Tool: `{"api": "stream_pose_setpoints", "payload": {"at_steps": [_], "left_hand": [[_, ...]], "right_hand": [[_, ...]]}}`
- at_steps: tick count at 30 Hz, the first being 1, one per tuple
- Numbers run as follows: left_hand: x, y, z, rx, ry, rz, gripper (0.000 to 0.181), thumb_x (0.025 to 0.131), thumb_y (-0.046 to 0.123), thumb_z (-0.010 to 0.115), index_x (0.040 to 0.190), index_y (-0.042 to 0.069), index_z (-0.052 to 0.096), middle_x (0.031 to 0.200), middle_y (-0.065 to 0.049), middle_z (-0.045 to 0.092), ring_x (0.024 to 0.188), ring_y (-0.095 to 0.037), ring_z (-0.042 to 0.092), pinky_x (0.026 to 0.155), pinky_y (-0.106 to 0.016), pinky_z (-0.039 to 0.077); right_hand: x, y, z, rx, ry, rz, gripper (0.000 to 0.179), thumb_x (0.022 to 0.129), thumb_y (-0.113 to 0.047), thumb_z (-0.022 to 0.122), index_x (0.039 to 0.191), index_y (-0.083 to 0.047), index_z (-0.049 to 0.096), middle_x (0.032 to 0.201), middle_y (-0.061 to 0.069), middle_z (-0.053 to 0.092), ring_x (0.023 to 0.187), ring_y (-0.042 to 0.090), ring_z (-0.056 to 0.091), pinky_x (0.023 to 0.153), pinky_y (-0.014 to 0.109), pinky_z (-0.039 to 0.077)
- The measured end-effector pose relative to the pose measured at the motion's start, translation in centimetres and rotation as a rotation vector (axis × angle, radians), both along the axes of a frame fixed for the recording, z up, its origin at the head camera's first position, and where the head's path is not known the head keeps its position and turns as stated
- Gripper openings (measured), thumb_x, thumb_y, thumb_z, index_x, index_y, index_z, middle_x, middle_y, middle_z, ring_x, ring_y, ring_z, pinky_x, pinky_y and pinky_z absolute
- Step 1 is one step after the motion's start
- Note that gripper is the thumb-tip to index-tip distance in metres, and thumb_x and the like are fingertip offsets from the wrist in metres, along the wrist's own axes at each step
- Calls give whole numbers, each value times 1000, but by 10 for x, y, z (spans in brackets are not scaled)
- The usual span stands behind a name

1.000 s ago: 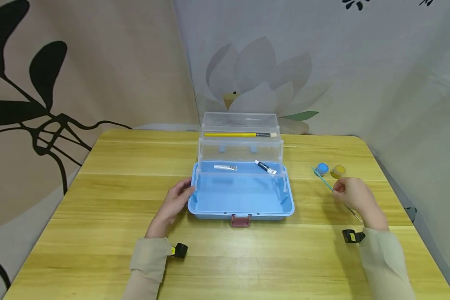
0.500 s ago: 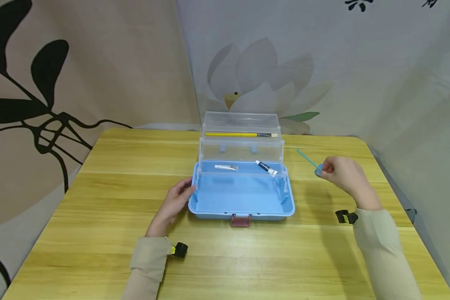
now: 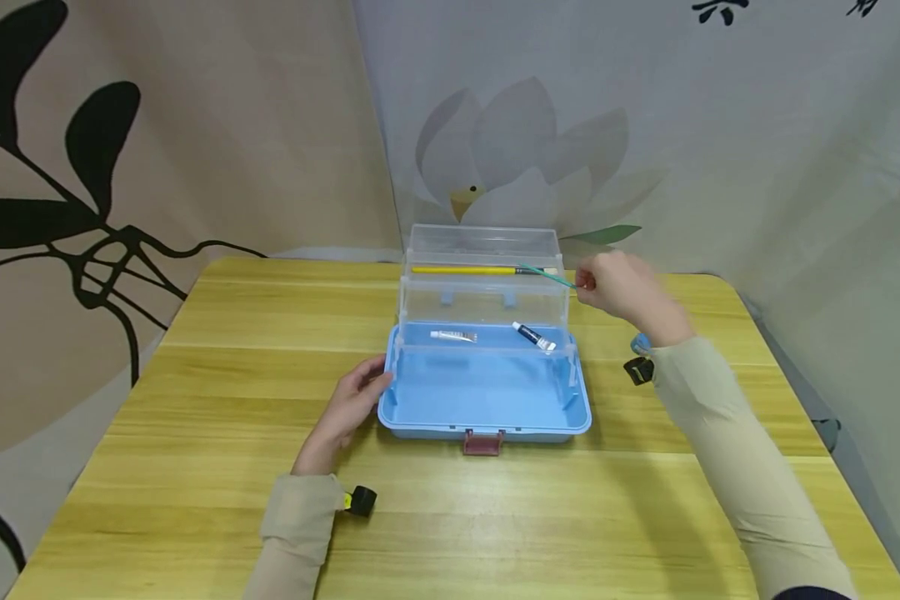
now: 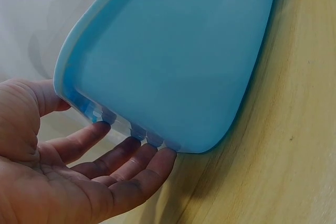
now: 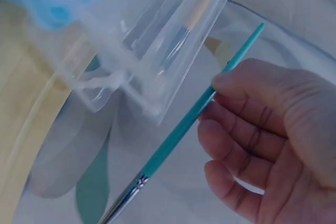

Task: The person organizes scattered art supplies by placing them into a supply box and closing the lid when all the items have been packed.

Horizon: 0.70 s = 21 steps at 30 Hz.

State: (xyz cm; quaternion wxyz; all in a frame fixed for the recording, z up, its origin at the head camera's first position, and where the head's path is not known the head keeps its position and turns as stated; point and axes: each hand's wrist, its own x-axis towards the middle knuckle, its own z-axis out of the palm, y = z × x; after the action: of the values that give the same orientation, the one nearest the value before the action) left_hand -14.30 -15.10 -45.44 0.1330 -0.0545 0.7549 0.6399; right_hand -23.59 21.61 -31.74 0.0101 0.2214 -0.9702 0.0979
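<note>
Right hand (image 3: 621, 292), nearer the clear tray (image 3: 465, 281) at its 9 o'clock, pinches the teal paintbrush (image 3: 551, 277), handle aimed toward 10, tray clearance unclear; left hand's (image 3: 347, 407) fingertips rest against the blue box (image 3: 480, 387).

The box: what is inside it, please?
A yellow brush high at the back; lower, a white tube and a black tube. In the head view, a teal brush hides part of the yellow brush's end.

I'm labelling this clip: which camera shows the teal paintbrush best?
The right wrist view: it shows the teal paintbrush close up, handle and ferrule. The head view shows just a thin length; the left wrist view, none.
</note>
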Motion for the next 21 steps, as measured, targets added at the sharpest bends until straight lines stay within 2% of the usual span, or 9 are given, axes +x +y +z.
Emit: {"api": "stream_pose_setpoints", "payload": {"at_steps": [8,12,17,21], "left_hand": [[1,1,0,5,2,6,45,98,19,49,139,2,40,135,-19,45,117,-30,46,93,-37,45],[1,1,0,6,-8,13,46,98,20,50,139,2,40,135,-19,44,118,-30,46,96,-40,43],[1,1,-1,10,-18,10,46,98,21,49,139,3,40,136,-18,43,119,-30,45,98,-42,41],[0,2,-1,19,-15,15,46,98,21,50,139,3,40,136,-18,43,119,-30,45,99,-43,41]], "right_hand": [[-29,-51,8,102,20,79,4,83,-8,63,80,-6,64,75,6,61,65,21,52,57,35,44],[-40,-71,6,88,8,116,7,84,-6,62,77,-6,63,72,5,57,64,21,48,57,32,40],[-50,-91,2,56,-28,149,23,84,0,53,63,-9,51,60,2,38,59,19,38,53,29,29],[-55,-102,1,51,-50,153,30,83,3,48,57,-12,42,57,0,28,56,17,30,52,28,24]]}}
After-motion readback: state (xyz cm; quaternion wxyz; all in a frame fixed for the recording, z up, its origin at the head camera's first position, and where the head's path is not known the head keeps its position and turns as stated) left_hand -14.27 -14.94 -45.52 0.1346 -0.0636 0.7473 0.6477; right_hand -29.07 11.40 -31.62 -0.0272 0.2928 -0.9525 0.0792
